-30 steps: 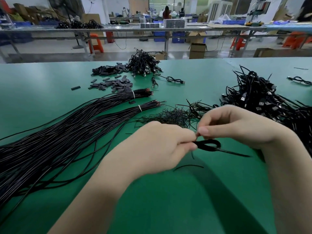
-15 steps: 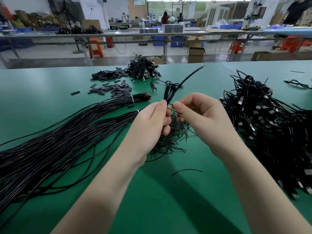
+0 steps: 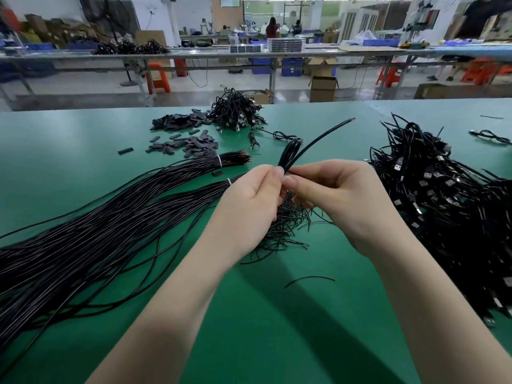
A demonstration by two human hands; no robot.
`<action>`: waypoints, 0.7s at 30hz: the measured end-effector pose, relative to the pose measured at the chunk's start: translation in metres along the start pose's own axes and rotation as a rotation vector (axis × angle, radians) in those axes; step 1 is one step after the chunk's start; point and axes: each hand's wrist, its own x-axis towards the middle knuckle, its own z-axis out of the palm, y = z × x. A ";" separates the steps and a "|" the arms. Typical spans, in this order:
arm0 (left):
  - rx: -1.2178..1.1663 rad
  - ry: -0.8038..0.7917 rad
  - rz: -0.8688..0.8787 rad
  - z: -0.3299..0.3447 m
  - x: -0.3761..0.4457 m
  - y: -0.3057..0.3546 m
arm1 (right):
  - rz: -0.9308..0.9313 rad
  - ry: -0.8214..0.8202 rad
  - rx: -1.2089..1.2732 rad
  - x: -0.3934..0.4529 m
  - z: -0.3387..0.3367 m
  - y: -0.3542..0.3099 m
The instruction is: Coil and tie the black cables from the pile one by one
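Green table [image 3: 249,342] lies nearest. Above it, the left hand [image 3: 249,206] and right hand [image 3: 340,200] pinch the coiled cable [image 3: 289,153], now lifted upright from lying flat: tying is underway. Its loop points away; its free tail [image 3: 327,133] slants far-right.

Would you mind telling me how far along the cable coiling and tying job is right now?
Done: a heap of coiled cables lies at right. In hand: the left hand and right hand pinch one folded cable above the loose ties. Left: two large bundles of straight cables wait at left.
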 end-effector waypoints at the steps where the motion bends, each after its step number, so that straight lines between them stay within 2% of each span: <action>1: 0.025 0.013 0.002 0.000 0.000 0.000 | 0.000 0.016 -0.005 0.000 0.000 0.000; 7: 0.105 0.115 -0.015 0.001 -0.003 0.002 | -0.027 0.105 -0.118 0.000 0.004 0.004; 13: -0.039 0.091 -0.055 -0.003 -0.002 0.003 | -0.029 0.090 -0.099 0.000 0.007 0.003; 21: 0.031 0.097 0.108 -0.019 0.000 0.005 | -0.081 0.064 -0.100 -0.001 0.004 0.003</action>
